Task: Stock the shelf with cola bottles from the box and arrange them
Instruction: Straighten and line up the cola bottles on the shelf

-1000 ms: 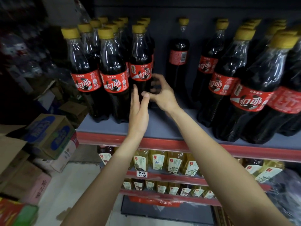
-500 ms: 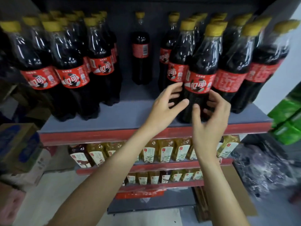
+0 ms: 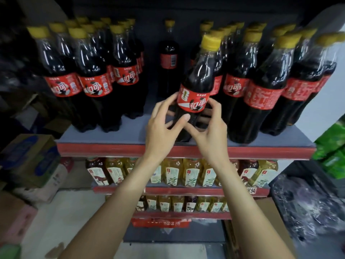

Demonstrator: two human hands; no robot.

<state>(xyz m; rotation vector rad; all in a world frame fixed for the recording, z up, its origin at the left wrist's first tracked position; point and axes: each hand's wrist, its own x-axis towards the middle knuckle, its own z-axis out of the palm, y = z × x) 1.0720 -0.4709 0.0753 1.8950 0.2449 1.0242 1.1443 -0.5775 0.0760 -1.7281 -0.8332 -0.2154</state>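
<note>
Far to the left of our hands and lower down, we see soft-cornered cardboard boxes (image 3: 28,157) stacked on the floor. Up and left of our left hand stands a block of glossy plastic cola bottles (image 3: 89,81), dark, with yellow ribbed caps and red wrap labels, on the flat grey shelf (image 3: 119,135) with its red front edge. A single bottle (image 3: 169,58) stands far back, above our left hand.

Our left hand (image 3: 164,126) curls round the lower body of the front bottle (image 3: 196,88), fingers spread on its left side, thumb across the front. Our right hand (image 3: 209,133) grips the same bottle from the right, fingers wrapped behind. The bottle leans slightly, its base at the shelf's front edge.

Right of our right hand stand more bottles (image 3: 265,90), packed close. Below our wrists sit rows of squarish yellow tea bottles (image 3: 190,172).
</note>
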